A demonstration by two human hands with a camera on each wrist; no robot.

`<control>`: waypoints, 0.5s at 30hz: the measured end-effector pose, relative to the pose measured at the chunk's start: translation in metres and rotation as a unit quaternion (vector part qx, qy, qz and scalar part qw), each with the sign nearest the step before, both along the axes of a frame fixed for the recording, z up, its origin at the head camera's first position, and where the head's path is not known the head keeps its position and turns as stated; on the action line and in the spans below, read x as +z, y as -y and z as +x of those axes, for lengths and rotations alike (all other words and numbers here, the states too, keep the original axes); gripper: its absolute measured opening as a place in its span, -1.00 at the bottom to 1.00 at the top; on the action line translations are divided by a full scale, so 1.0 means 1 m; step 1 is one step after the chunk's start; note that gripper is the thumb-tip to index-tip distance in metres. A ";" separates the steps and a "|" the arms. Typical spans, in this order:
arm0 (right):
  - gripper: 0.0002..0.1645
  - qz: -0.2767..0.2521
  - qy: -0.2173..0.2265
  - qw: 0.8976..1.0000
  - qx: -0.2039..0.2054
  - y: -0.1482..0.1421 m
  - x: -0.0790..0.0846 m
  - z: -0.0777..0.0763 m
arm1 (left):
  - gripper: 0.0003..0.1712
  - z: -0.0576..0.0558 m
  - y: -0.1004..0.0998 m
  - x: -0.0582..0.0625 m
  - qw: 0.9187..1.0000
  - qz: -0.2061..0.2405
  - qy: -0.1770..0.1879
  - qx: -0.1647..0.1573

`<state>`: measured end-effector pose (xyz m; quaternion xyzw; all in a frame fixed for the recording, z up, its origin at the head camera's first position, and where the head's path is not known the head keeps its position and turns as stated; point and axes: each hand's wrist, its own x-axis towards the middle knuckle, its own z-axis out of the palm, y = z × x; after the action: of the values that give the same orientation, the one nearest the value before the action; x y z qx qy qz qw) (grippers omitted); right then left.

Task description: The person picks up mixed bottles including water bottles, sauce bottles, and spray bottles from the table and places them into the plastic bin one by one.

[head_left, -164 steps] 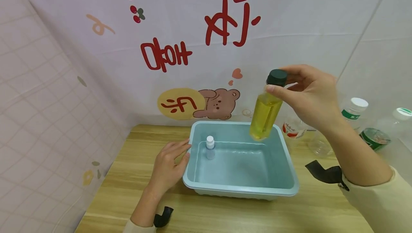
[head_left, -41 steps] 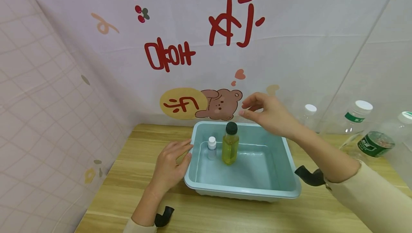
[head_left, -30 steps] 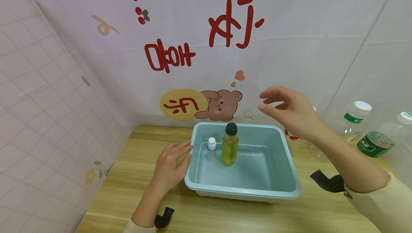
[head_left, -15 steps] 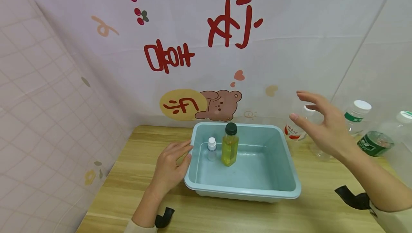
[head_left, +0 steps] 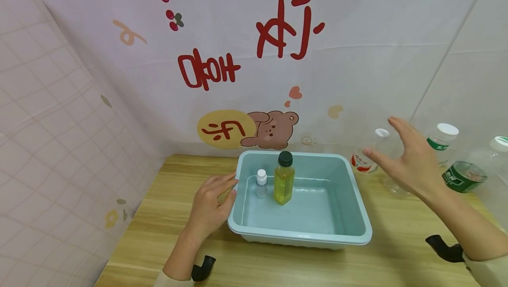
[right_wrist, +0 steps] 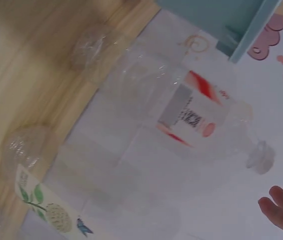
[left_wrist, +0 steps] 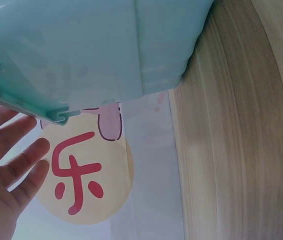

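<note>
My left hand (head_left: 209, 203) rests its fingers on the left rim of a light blue plastic basin (head_left: 301, 235); the left wrist view has the fingers (left_wrist: 29, 155) fairly straight by that rim. Inside the basin stand a bottle of yellow liquid with a dark green cap (head_left: 284, 184) and a small white-capped clear bottle (head_left: 261, 188). My right hand (head_left: 414, 165), holding nothing, hovers with thumb and fingers spread near a clear plastic bottle with a red-and-white label (head_left: 362, 162). The right wrist view shows this white-capped bottle upright (right_wrist: 201, 112), apart from the fingertips (right_wrist: 266, 206).
Behind and right of my right hand stand a white-capped bottle with a green neck band (head_left: 438, 144) and another with a green label (head_left: 464, 177). A printed cloth wall (head_left: 357, 57) closes off the back. Under everything lies a wood-grain table (head_left: 190, 168).
The yellow bottle, earlier held by my right hand above the basin, now stands in it. My right hand has let go and moved right, fingers spreading. The left hand stays on the rim.
</note>
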<state>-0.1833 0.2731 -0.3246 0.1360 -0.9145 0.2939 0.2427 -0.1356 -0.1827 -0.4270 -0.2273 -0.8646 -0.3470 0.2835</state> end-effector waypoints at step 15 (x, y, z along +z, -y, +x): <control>0.12 -0.057 0.170 0.983 -0.030 -0.017 -0.013 -0.026 | -0.68 0.000 -0.001 0.000 1.000 0.003 -0.005 -0.005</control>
<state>-0.2092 0.2904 -0.3379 0.0426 -0.9278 0.3568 0.1003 -0.1357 -0.1822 -0.4272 -0.2322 -0.8613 -0.3495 0.2866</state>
